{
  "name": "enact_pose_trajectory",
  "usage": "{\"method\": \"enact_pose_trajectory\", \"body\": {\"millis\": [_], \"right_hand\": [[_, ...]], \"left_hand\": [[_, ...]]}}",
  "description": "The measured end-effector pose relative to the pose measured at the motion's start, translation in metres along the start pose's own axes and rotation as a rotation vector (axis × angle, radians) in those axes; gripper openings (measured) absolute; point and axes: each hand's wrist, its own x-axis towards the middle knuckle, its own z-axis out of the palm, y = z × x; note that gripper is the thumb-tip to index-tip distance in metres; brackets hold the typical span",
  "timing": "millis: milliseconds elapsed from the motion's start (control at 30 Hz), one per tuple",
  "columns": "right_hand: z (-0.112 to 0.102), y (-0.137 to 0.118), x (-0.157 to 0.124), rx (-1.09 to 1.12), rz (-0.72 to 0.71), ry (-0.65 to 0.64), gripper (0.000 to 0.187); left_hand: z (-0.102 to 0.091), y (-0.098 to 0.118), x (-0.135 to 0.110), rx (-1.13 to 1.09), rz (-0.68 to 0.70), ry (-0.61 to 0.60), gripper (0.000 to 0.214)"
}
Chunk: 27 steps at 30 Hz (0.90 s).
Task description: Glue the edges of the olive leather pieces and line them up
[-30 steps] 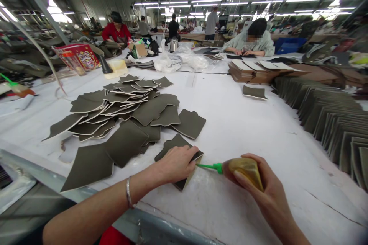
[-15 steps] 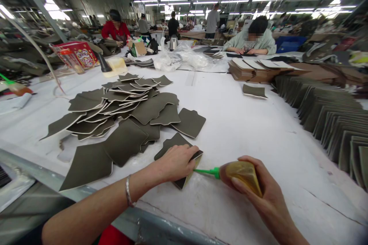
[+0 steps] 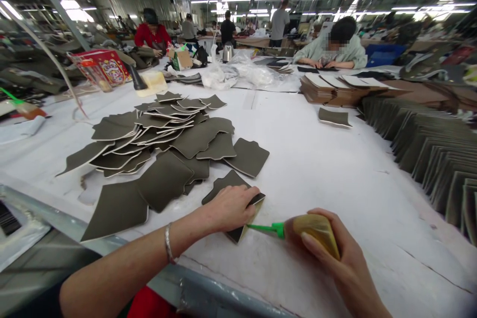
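In my right hand (image 3: 345, 258) is a squeeze bottle (image 3: 311, 231) of amber liquid, apparently glue, tipped on its side with the fingers wrapped round it. Its thin green nozzle (image 3: 264, 228) points left, the tip at the edge of a dark olive leather-like piece (image 3: 227, 181). My left hand (image 3: 233, 206) grips that piece against the table, fingers curled over its right edge, where a yellowish underside strip shows. Part of the piece is hidden beneath the hand. Just behind it lies another olive piece (image 3: 249, 156).
A loose heap of olive pieces (image 3: 164, 129) spreads to the left on the white-covered table (image 3: 298, 159). Along the right stands a long row of similar pieces (image 3: 428, 159). Brown stacks (image 3: 328, 89) and plastic bags (image 3: 253, 72) lie farther back. A person (image 3: 331, 47) works across the table.
The nozzle tip has moved slightly left and towards me along the piece's edge. My left hand keeps its grip on the piece. The whole view has shifted a little.
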Motion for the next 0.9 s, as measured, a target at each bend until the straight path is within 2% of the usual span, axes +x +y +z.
{"method": "enact_pose_trajectory", "body": {"millis": [67,233,433,533,633,700,767,833,900], "right_hand": [[0.001,-0.001,-0.002,0.032,0.024,-0.023,0.046],[0.003,-0.006,-0.003,0.013,0.050,0.119,0.049],[0.017,-0.016,-0.024,0.171,0.153,-0.034,0.048],[0.014,-0.008,-0.023,0.388,0.227,-0.085,0.043],[0.001,0.004,-0.019,0.724,0.400,-0.053,0.039],[-0.012,0.012,-0.018,0.895,0.517,0.074,0.035],[-0.028,0.018,-0.019,0.999,0.604,0.203,0.035],[-0.046,0.028,-0.022,1.036,0.591,0.254,0.039],[-0.067,0.042,-0.026,0.994,0.428,0.241,0.041]], "left_hand": [[0.000,0.000,0.000,-0.008,-0.006,0.001,0.037],[0.002,0.000,-0.001,-0.007,-0.013,0.011,0.035],[0.001,0.001,-0.002,-0.014,-0.025,0.021,0.036],[0.000,0.000,-0.002,-0.059,-0.045,0.031,0.040],[-0.001,-0.003,-0.002,-0.196,-0.097,0.038,0.047],[-0.001,-0.005,-0.004,-0.284,-0.121,0.049,0.050],[-0.001,-0.006,-0.007,-0.328,-0.186,0.116,0.046],[-0.002,-0.008,-0.012,-0.323,-0.316,0.238,0.037],[-0.002,-0.013,-0.019,-0.298,-0.470,0.357,0.035]]}}
